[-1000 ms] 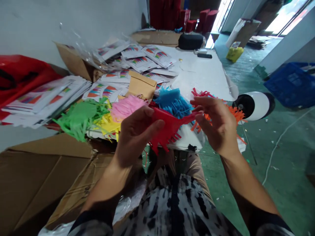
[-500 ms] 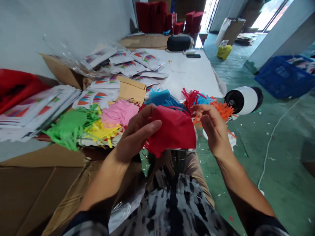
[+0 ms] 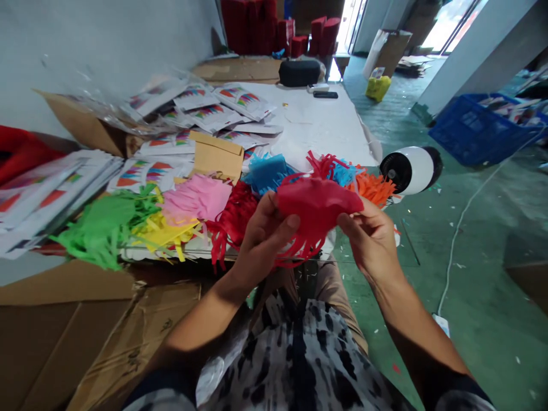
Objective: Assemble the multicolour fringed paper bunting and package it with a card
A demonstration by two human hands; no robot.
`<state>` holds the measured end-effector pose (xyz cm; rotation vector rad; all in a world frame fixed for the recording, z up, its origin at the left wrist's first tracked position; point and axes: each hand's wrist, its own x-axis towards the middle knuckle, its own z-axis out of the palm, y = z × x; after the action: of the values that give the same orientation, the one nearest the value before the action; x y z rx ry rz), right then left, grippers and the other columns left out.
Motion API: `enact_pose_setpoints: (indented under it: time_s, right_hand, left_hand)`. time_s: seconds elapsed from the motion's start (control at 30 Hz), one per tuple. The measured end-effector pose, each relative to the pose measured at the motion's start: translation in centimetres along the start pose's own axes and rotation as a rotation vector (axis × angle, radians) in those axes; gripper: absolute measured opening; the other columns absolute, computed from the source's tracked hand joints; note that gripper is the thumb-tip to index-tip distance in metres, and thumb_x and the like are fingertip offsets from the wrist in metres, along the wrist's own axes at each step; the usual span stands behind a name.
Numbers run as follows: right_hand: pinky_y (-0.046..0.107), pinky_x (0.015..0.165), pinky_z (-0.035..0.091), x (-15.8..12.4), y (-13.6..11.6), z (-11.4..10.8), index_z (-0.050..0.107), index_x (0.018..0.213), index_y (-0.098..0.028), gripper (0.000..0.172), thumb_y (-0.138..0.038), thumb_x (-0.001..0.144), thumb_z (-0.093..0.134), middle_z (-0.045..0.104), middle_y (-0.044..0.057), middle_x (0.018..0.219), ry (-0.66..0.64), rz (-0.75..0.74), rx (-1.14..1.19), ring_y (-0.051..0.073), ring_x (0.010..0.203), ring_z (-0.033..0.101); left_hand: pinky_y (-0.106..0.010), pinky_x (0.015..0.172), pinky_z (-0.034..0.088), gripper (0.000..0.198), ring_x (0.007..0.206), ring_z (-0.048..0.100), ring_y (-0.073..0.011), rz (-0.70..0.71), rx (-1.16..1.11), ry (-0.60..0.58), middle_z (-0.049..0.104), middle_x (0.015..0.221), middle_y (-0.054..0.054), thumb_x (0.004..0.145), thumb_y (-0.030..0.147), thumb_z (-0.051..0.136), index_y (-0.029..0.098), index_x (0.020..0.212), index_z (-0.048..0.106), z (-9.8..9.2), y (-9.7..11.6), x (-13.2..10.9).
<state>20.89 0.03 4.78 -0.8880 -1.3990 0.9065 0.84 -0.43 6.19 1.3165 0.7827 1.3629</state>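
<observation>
A red tissue-paper tassel with a fringed lower edge is stretched between my two hands above the table's near edge. My left hand pinches its left side between thumb and fingers. Its right corner is gripped by my right hand, thumb on the near face. Close to my left hand lies a dark red fringed bundle. Beyond the held paper are blue tassels and an orange fringed bundle. Pink, yellow and green fringed bundles lie farther left.
Printed white packets are heaped at the back left, with another stack at far left. A brown envelope lies behind the tassels. A white-and-black cylinder is at the table's right; a blue crate stands on the floor.
My right hand has moved in and taken hold of the red paper's right corner. The paper has turned, so its fringe now hangs toward me. The view has shifted slightly right.
</observation>
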Motion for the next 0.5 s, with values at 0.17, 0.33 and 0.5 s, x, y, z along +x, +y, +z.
enact_pose_setpoints:
  time_s: [0.17,0.33,0.5]
  right_hand:
    - [0.027,0.059,0.051,0.4,-1.6,-2.6,0.069,0.097,-0.026,0.015,-0.036,0.09,0.079,0.067,-0.003,0.079,-0.224,0.077,0.023,0.014,0.065,0.061]
    - [0.024,0.061,0.046,0.6,-3.8,-2.9,0.071,0.092,-0.021,0.008,-0.026,0.092,0.077,0.07,-0.002,0.079,-0.709,0.065,-0.147,0.011,0.068,0.059]
    - [0.023,0.057,0.038,-0.4,-5.7,-2.7,0.072,0.091,-0.02,0.008,-0.027,0.095,0.073,0.066,-0.004,0.071,-0.919,0.05,-0.208,0.008,0.06,0.052]
  left_hand:
    - [-0.034,0.073,0.061,0.028,0.078,0.067,-0.0173,0.173,0.308,0.069,0.069,0.084,-0.003,0.097,0.048,0.067,0.023,0.084,0.068,-3.2,0.6,-0.8]
    - [-0.043,0.109,0.053,0.062,0.127,0.063,-0.0292,0.245,0.279,-0.184,0.069,0.129,-0.009,0.075,0.05,0.09,0.029,0.128,0.066,-3.3,2.1,0.8]
    - [-0.032,0.086,0.059,0.06,0.102,0.072,-0.0245,-0.22,0.122,-0.826,0.076,0.108,-0.008,0.076,0.049,0.09,0.021,0.124,0.07,-2.0,1.4,1.0]
